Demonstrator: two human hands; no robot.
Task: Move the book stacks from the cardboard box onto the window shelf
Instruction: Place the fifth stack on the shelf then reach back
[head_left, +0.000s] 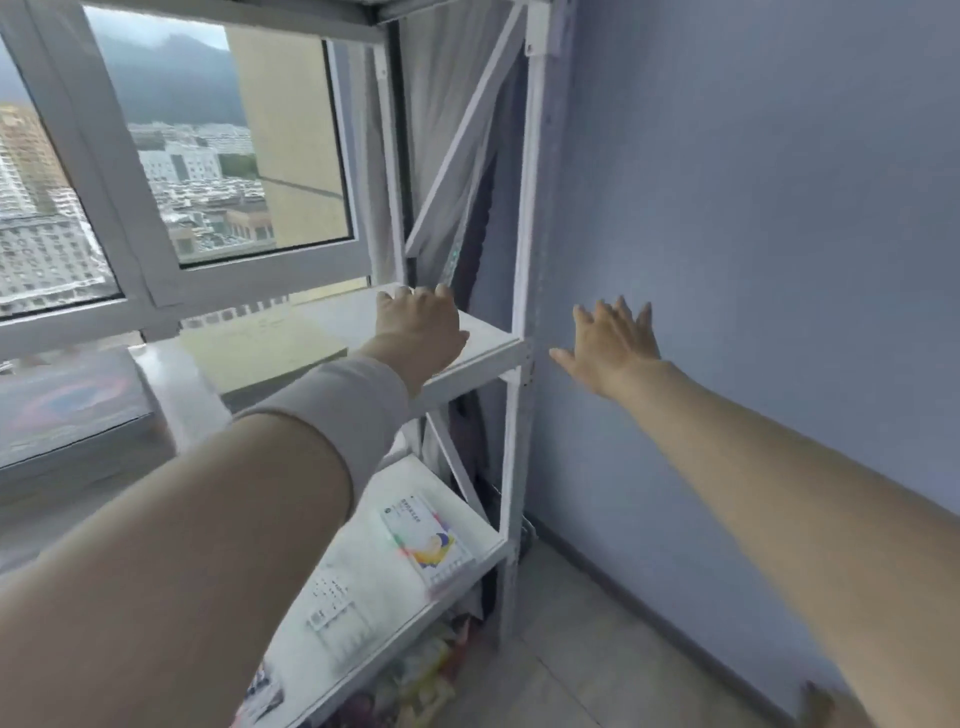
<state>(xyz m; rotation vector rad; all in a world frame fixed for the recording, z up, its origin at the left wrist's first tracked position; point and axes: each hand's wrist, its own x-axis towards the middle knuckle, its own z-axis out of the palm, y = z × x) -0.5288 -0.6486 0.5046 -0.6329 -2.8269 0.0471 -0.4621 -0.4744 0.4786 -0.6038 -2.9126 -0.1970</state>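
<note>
The white window shelf (488, 345) stands against the window, its upper board bare at the right end. My left hand (418, 325) reaches over that board with fingers spread and holds nothing. My right hand (610, 340) hovers to the right of the shelf's front post, fingers straight and spread, holding nothing, in front of the blue wall. A flat stack of books with a dark patterned cover (67, 405) lies at the left on the sill level. No cardboard box is in view.
The lower shelf board (485, 543) carries a colourful small box (431, 543) and white printed sheets (337, 597). Colourful packets (415, 675) lie under it. The window (208, 156) is behind; the blue wall (753, 234) and grey floor (597, 649) are at the right.
</note>
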